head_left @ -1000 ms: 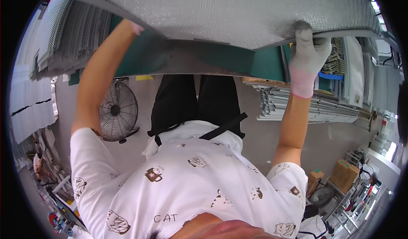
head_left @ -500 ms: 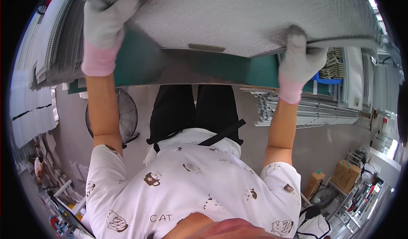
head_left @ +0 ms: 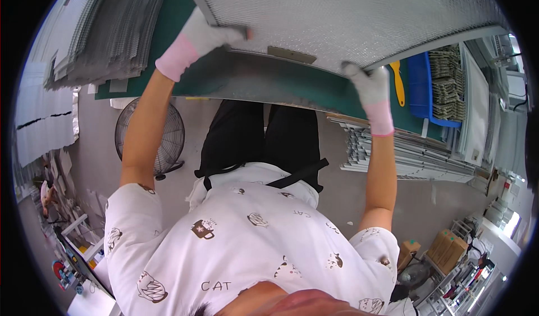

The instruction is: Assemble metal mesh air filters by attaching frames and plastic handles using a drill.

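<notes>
Silver mesh filter panel in a metal frame [head_left: 348,18], long axis spanning both hands: left hand [head_left: 210,32] gripping its near-left corner, right hand [head_left: 368,83] clamping its near edge; equally near.

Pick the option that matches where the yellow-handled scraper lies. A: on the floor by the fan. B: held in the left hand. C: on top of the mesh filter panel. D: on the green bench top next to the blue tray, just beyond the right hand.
D: the yellow-handled scraper lies on the green bench top between the right hand and the blue tray.
</notes>
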Demonstrator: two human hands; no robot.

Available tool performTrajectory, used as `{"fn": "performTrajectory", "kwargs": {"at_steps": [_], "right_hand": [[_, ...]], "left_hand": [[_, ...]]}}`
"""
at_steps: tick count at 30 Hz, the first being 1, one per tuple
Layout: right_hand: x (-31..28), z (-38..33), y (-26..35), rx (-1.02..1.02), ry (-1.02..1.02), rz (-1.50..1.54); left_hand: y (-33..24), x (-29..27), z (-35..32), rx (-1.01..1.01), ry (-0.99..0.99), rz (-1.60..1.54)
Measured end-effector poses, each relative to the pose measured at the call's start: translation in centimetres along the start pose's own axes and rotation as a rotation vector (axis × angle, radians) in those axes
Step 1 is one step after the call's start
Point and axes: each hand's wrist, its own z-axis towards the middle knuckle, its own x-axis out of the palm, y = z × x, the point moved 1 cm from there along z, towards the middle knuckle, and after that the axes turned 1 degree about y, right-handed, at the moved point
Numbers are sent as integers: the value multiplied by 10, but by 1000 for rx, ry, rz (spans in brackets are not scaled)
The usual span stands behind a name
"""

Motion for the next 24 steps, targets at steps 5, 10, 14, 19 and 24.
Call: {"fn": "performTrajectory", "kwargs": {"at_steps": [5, 10, 14, 19, 24], "right_hand": [[9, -2, -11, 140, 99, 43], [12, -10, -20, 164, 84, 73], [1, -7, -20, -343, 186, -324], [6, -3, -21, -342, 123, -369], [6, 6, -25, -275, 161, -306]], "left_hand": [[32, 8, -12, -174, 254, 238], [46, 6, -19, 77, 340, 317], [43, 11, -14, 381, 419, 402], [60, 9, -20, 460, 376, 513], [33, 8, -16, 225, 405, 350]]}}
